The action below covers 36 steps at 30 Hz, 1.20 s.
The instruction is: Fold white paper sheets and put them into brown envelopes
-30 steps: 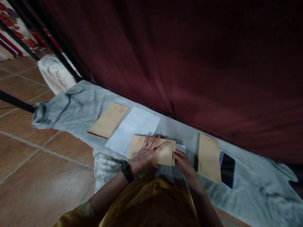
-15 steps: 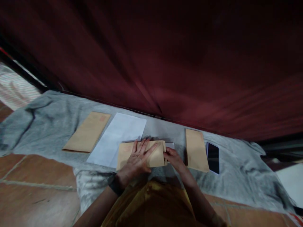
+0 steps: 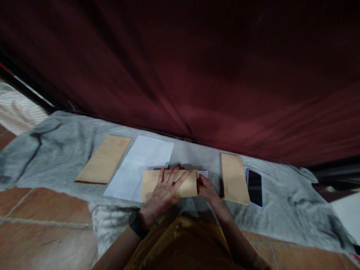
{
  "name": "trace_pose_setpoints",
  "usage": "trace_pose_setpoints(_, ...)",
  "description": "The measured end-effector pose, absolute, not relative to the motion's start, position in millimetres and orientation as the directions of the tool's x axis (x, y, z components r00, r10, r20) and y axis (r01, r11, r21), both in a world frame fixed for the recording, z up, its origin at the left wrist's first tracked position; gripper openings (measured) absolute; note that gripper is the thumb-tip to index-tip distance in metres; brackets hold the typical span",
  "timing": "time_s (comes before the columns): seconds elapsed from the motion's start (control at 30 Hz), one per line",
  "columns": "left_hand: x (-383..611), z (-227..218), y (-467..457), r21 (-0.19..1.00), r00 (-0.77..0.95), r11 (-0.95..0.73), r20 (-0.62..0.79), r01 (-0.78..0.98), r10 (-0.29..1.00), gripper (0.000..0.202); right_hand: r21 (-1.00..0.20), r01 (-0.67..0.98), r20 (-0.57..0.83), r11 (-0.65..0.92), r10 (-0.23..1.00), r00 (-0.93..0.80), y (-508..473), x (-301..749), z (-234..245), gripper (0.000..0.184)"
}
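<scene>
A brown paper envelope (image 3: 187, 189) with faint red print lies crosswise in front of me. My left hand (image 3: 164, 189) rests flat on top of it, fingers spread, with a dark watch (image 3: 138, 225) on the wrist. At the envelope's right end, my right hand (image 3: 207, 188) has its fingers curled round the edge near the flap; the fingertips are partly hidden. White paper (image 3: 204, 173) shows beneath and beyond that end. The envelope's left end overlaps a large white sheet (image 3: 143, 161).
Farther left lies a stack of brown envelopes (image 3: 104, 159). On the right are more brown envelopes (image 3: 234, 180) and a phone (image 3: 254, 187) beside them. Everything sits on a grey cloth (image 3: 284, 210) over tiled floor (image 3: 47, 236). A dark red fabric (image 3: 180, 75) rises behind.
My right fingers have moved in closer against the envelope's right end, and the flap that stood out there shows less. The left hand stays flat on top.
</scene>
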<state>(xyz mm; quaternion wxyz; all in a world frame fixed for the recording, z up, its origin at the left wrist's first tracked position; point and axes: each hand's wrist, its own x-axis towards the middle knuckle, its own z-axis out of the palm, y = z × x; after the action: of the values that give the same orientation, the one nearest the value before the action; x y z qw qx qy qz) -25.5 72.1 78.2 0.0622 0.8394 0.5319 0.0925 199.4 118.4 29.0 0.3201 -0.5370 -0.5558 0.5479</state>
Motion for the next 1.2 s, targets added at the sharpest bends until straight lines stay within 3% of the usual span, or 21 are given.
trace_pose_setpoints(0.2, -26.9, 99.4, 77.3, 0.099, 0.407, -0.413, 0.079, 0.905, 0.91, 0.103, -0.95, 0.271, -0.202, -0.153, 0.966, -0.163, 115.7, 199.9, 28.8, 0.021)
trace_pose_setpoints(0.43, -38.9, 99.3, 88.7, 0.029, 0.471, -0.473, 0.047, 0.881, 0.881, 0.092, -0.948, 0.217, -0.274, -0.233, 0.945, -0.18, 106.3, 193.2, 29.8, 0.027)
trace_pose_setpoints(0.8, -29.6, 105.8, 87.9, 0.145, 0.506, -0.507, 0.048, 0.85, 0.861, 0.088, -0.929, 0.276, -0.282, -0.245, 0.954, -0.101, 100.9, 193.3, 30.9, 0.037)
trace_pose_setpoints(1.07, -35.8, 113.8, 90.2, 0.119, 0.525, -0.529, 0.064, 0.84, 0.848, 0.082, -0.922, 0.307, -0.271, -0.237, 0.96, -0.074, 98.5, 188.3, 38.1, 0.037)
trace_pose_setpoints(1.2, -59.0, 115.6, 86.6, 0.073, 0.508, -0.514, 0.084, 0.855, 0.857, 0.082, -0.94, 0.284, -0.239, -0.19, 0.96, -0.147, 99.6, 168.4, 38.6, 0.032)
